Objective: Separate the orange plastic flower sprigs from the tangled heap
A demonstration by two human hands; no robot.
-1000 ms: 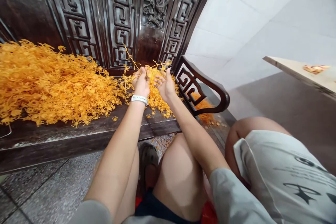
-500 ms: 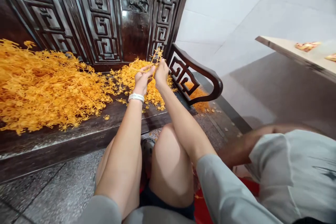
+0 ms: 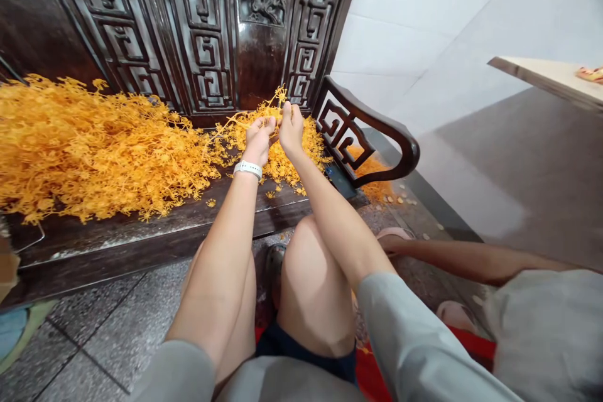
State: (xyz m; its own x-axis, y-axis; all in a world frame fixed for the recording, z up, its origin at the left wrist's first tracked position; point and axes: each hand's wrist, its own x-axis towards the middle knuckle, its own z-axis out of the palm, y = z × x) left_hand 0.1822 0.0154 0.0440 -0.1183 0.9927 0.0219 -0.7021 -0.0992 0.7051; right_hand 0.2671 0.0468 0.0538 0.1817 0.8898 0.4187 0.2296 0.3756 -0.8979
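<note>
And here are two hands close together over the bench: the left hand (image 3: 257,137) has thumb and finger pinched on a thin orange sprig (image 3: 281,95), while the right hand (image 3: 291,130) curls just beside it, its inner side turned away, so whether it grips too one cannot tell. The sprig is up at the fingertips, forked, its spidery head poking above them, a long bare stem trailing left. Danger here, one would judge: stems this thin could snap or bend if the hands pull apart hard, and those splayed tips look ready to hook their neighbours, so a careless lift could drag a tangle along. Bits might also skip off the seat; one loose floret (image 3: 210,203) lies close to the front edge, and an orange scatter (image 3: 374,179) sits on the floor past the armrest (image 3: 407,154). Now the textures: the big pile (image 3: 103,151) on the left is a frizzy, matt mass, probably moulded plastic, all wiry stalks and claw-like ends; the smaller pile (image 3: 308,141) under the hands looks shorter and clumpier. Against it, the bench seat (image 3: 160,229) is dark wood, dusty pale along its front, and the backrest (image 3: 261,66) gleams, glossy, carved in squared-off scrolls.
</note>
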